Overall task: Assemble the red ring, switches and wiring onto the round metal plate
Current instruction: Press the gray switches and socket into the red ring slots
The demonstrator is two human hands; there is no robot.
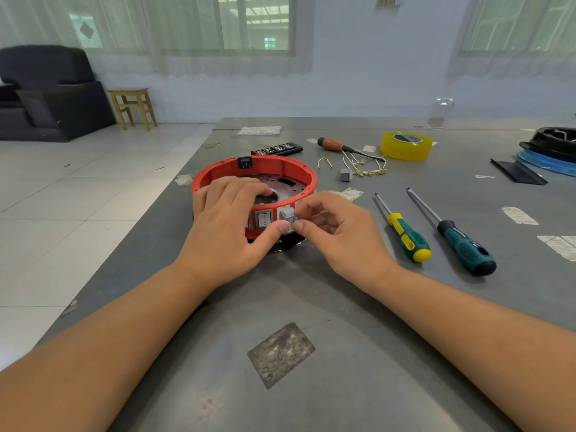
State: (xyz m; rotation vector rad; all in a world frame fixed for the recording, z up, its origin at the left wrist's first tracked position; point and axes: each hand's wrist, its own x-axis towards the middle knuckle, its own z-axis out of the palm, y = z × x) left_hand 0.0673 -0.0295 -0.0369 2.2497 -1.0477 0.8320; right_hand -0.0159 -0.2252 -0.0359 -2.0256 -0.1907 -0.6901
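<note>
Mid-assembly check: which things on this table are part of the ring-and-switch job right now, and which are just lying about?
In the job:
red ring
round metal plate inside it
fitted switch
switch pinched by right hand
left hand, steadying the ring
loose switch
wiring

Lying about:
yellow tape roll
wooden-handled screwdriver
yellow-green screwdriver
teal screwdriver
black bit case

A red ring (254,177) sits on a round metal plate (280,182) on the grey surface (280,307). The left hand (227,226) rests on the near side of the ring, with its fingers reaching inside. The right hand (330,232) pinches a small grey switch (288,218) at the ring's front wall, beside another switch (264,219) already in the wall. Two screwdrivers (405,232) lie to the right. Thin wires (364,166) and a yellow tape roll (406,145) lie farther back.
</note>
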